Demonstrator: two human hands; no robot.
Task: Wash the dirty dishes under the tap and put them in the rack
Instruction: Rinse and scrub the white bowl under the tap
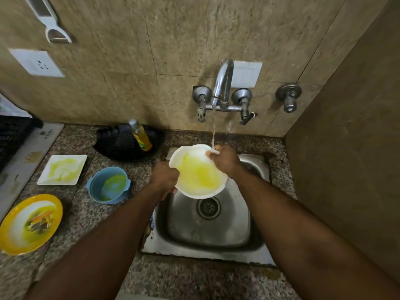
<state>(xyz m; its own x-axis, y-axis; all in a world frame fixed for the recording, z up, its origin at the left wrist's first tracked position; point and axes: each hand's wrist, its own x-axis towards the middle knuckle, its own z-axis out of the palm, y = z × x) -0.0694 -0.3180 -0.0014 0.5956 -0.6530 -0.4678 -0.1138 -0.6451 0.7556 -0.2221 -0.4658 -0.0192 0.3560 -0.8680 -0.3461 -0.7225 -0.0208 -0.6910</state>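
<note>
A white bowl (195,172) smeared with yellow residue is held tilted over the steel sink (238,230). My left hand (165,178) grips its left rim. My right hand (225,159) holds the far right rim, where a thin stream from the tap (223,83) lands on my fingers. On the counter to the left wait a white square plate (62,169) with yellow smears, a blue bowl (109,184) with green-yellow residue, and a yellow round plate (30,224) with food scraps.
A yellow dish-soap bottle (140,135) stands in a black pan (127,144) behind the blue bowl. A black crate (13,135) sits at the far left edge. A side wall (346,148) closes off the right. Tap valves (289,97) jut from the tiled wall.
</note>
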